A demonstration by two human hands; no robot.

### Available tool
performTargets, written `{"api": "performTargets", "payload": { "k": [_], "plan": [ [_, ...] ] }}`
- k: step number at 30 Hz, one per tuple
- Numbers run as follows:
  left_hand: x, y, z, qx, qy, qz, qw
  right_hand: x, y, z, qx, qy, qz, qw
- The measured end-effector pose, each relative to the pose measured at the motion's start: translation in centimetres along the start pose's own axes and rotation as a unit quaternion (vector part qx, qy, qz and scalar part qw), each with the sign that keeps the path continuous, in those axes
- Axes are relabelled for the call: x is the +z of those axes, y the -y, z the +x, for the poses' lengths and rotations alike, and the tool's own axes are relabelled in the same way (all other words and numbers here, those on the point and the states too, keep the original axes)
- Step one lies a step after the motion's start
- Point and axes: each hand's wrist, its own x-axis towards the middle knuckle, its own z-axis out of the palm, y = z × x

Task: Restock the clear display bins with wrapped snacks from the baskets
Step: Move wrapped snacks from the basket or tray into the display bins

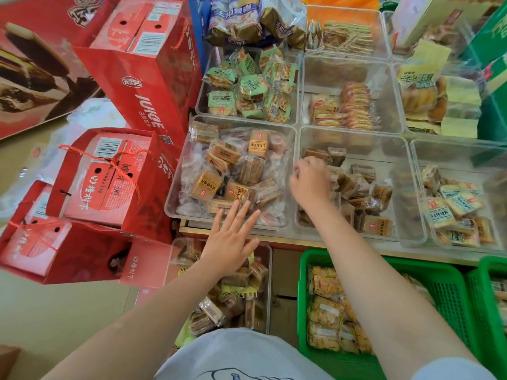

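I count three red cardboard juice cartons [153, 86] with cord handles stacked along the left of the frame, the top one's long side running down-right. Two green perforated plastic baskets [450, 292] sit at lower right; the second is cut off by the frame edge. Seven clear plastic display bins [175, 187] on the shelf fill the centre and right, in rows; an eighth clear bin [270, 270] stands lower, beneath my left arm.

Wrapped snacks [208, 185] in tan labels lie jumbled in the centre-left bin, long axes in all directions. Those in the right-hand bins are blurred; I cannot read or count them. The basket's yellow packets [325, 316] are partly hidden behind my right arm.

My left hand [230, 242] is flat, fingers straight and spread, fingertips at the near rim of the centre-left bin, pointing up-right. My right hand [311, 181] is curled, knuckles up, inside the centre bin among brown packets [356, 182]; whether it grips one I cannot tell.
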Motion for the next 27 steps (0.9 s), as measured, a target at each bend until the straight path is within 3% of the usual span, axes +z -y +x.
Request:
{"api": "performTargets", "payload": {
  "k": [2,6,13,20,27],
  "plan": [
    [0.0,0.0,0.0,0.005,-0.003,0.001,1.0,0.6,2.4,-0.5,-0.054,0.052,0.083,0.994],
    [0.0,0.4,-0.8,0.028,-0.004,0.014,1.0,2.5,5.6,-1.1,-0.035,0.23,0.139,0.963],
    [1.5,0.8,-3.5,0.037,-0.034,0.006,0.999,4.2,5.6,-2.2,0.029,0.224,0.169,0.96],
    [0.5,-1.5,-2.8,0.021,-0.02,0.02,0.999,0.8,3.6,-3.5,0.126,0.15,0.326,0.925],
    [-0.6,-5.1,0.6,0.076,0.022,0.042,0.996,-5.7,-3.6,-3.7,0.274,-0.104,0.469,0.833]
  ]
}}
